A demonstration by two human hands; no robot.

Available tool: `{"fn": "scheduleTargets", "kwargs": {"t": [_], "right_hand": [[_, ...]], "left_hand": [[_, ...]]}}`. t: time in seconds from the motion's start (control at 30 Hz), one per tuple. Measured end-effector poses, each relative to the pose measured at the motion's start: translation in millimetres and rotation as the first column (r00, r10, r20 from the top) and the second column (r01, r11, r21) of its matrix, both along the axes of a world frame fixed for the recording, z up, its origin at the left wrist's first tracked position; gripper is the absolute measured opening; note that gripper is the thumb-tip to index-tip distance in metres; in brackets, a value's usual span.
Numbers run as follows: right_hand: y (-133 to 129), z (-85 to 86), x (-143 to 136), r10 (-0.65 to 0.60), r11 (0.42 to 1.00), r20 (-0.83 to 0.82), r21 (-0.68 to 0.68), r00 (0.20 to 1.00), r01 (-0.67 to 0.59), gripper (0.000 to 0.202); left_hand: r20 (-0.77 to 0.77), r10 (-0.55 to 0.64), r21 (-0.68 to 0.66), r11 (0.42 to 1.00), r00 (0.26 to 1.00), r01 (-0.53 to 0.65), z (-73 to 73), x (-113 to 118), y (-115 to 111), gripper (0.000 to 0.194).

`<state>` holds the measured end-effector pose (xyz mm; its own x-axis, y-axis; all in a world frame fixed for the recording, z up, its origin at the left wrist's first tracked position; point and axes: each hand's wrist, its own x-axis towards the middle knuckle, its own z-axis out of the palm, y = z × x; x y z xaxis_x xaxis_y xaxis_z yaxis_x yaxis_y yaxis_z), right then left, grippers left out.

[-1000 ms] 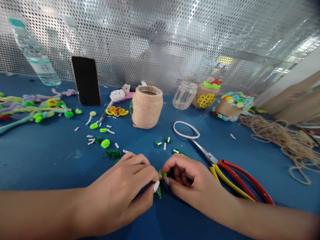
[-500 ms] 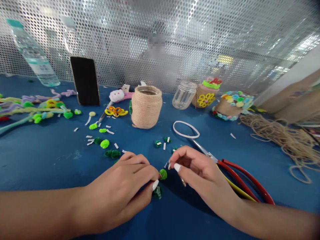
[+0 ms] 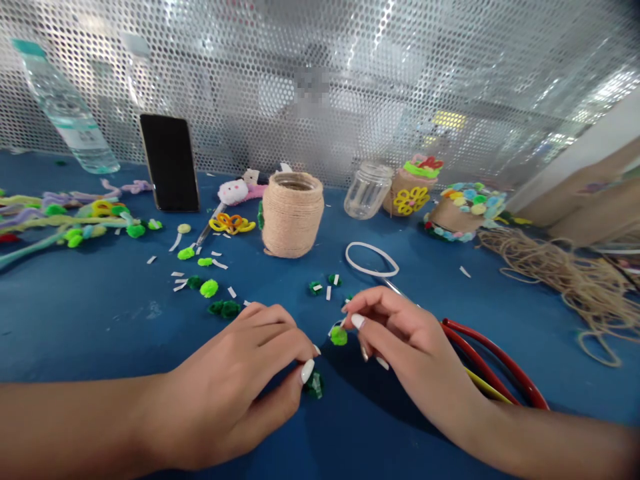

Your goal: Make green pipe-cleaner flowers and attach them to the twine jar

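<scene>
My right hand (image 3: 400, 340) has thumb and forefinger pinched at a small light-green pom-pom (image 3: 339, 335), with a thin white strip beside it. Just left of it, my left hand (image 3: 240, 380) rests low over the table, thumb and forefinger nearly together; whether anything is between them is too small to tell. A dark green pom-pom with a clear piece on it (image 3: 315, 385) lies by the left thumb. Dark green pom-poms with white strips (image 3: 316, 287) lie beyond my hands. Behind them stands a twine-wrapped jar (image 3: 293, 217).
Red-handled scissors (image 3: 500, 360) lie partly under my right hand. A white ring (image 3: 373, 259), a clear jar (image 3: 369, 191) and tangled twine (image 3: 565, 280) are to the right. A phone (image 3: 171, 163), a bottle (image 3: 75, 120) and pipe cleaners (image 3: 50, 217) are at the left.
The light-green pom-pom has moved right, from my left fingertips to my right fingertips. My right hand has shifted slightly, and my left fingers no longer touch the pom-pom.
</scene>
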<state>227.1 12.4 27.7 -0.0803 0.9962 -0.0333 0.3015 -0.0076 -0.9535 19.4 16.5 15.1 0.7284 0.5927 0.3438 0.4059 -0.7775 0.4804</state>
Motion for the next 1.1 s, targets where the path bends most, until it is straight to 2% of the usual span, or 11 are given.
{"fn": "scheduleTargets", "kwargs": {"t": [0.07,0.17,0.33,0.5,0.73,0.87,1.03,1.1], "right_hand": [[0.8,0.7,0.1,-0.007,1.000,-0.017,-0.020,1.000,0.007,0.003],[1.2,-0.3,0.2,0.076,0.993,-0.031,-0.086,0.997,-0.079,0.004],[1.1,-2.0,-1.1,0.171,0.977,-0.039,-0.122,0.984,-0.175,0.004],[1.1,-0.7,-2.0,0.168,0.975,-0.071,-0.137,0.983,-0.176,0.005],[0.5,-1.9,0.8,0.125,0.985,-0.074,-0.113,0.989,-0.133,0.008],[-0.9,-2.3,0.4,0.151,0.983,-0.034,-0.104,0.988,-0.154,0.005],[-1.4,-5.4,-0.6,0.167,0.981,0.008,-0.106,0.986,-0.165,0.005],[-1.5,-5.0,-0.2,0.136,0.986,0.004,-0.096,0.991,-0.135,0.005]], "left_hand": [[0.003,0.021,-0.008,1.000,1.000,-0.021,0.3,0.0,-0.4,0.021],[0.000,0.039,-0.008,0.999,0.999,-0.039,1.3,0.3,-0.5,0.021],[-0.020,-0.045,-0.019,0.999,0.999,0.045,3.5,0.1,-0.5,0.020],[-0.008,-0.065,-0.027,0.998,0.998,0.064,4.7,1.2,0.0,0.022],[-0.069,-0.079,-0.017,0.997,0.994,0.078,8.2,1.1,0.5,0.023],[-0.057,-0.092,-0.025,0.996,0.994,0.091,7.0,-0.7,-0.5,0.023],[0.000,-0.057,-0.027,0.998,0.998,0.057,4.1,-1.2,-1.5,0.020],[0.034,-0.012,-0.006,1.000,0.999,0.012,4.1,-0.5,-1.9,0.019]]}}
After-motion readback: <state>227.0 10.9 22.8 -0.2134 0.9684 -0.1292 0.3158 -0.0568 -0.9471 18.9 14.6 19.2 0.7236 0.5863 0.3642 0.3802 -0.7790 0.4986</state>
